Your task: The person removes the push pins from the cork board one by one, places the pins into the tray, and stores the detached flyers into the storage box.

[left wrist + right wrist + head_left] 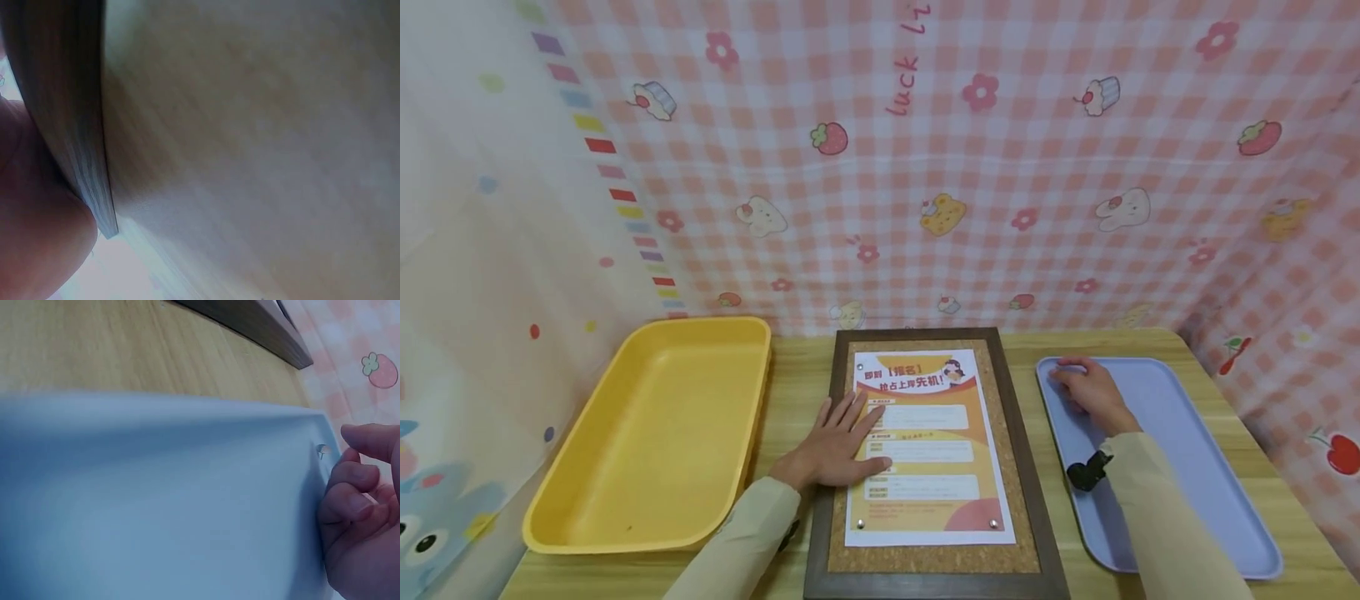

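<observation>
Cork board (pixel 940 559) in a dark frame, bearing a printed sheet (pixel 925 417) beneath my left hand (pixel 835 442), whose fingers lie flat, spread and released. Three silvery pins (pixel 994 524) show at the sheet's corners, one beyond my left fingertips, two nearer me. My right hand (pixel 1090 392) has loosely curled fingers, grasping nothing, at a lilac tray's (pixel 1172 417) far corner; a small metal pin (pixel 322 450) sits inside, just beside those fingertips. Yellow tub (pixel 655 442): left of all my fingers
</observation>
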The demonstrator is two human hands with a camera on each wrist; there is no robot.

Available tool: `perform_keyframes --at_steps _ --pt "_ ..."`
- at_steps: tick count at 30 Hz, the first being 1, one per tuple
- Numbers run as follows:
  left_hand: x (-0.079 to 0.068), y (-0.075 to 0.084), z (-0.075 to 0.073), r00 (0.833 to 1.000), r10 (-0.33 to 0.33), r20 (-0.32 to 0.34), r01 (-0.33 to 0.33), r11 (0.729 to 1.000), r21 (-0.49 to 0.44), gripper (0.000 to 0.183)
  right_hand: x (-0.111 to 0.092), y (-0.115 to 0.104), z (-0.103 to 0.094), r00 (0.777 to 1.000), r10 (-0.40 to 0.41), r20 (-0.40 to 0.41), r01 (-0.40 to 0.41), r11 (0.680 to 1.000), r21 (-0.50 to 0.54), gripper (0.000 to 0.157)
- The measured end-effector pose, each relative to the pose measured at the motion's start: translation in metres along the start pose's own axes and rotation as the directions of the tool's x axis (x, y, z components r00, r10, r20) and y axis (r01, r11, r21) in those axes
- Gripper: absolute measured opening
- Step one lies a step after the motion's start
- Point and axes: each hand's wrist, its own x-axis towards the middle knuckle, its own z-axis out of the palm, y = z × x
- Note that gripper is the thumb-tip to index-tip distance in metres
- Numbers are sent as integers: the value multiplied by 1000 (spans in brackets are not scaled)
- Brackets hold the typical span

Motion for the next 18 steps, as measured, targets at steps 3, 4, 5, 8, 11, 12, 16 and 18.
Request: perform_keyframes --at_steps 3,4,5,8,11,12,16,18 --pt "2 0 0 1000 5 -1 -5 1000 -4 83 -2 -2 -3 999 -39 29 40 999 -16 51" --pt "2 0 0 1000 2 3 -2 1000 0 84 -3 -3 -3 998 -53 40 54 998 -16 51" --pt "2 1 0 1000 0 3 0 1000 1 83 -4 -5 -3 997 -66 49 67 998 -19 51" --pt "2 1 0 1000 -5 4 5 1000 4 84 -8 -11 -2 992 -97 75 99 995 -30 50" --pt "2 2 -1 1000 -8 7 8 1000 11 85 -13 -16 1 986 -133 103 137 990 -31 47" --pt "2 2 -1 1000 -9 10 9 1000 15 85 -14 -17 2 982 -148 114 152 988 -26 45" --pt "2 3 -2 1000 -11 12 10 1000 20 84 -18 -19 9 968 -207 140 208 978 11 41" --pt "1 2 -1 1000 -13 18 13 1000 26 84 -21 -20 13 964 -220 149 219 975 23 39"
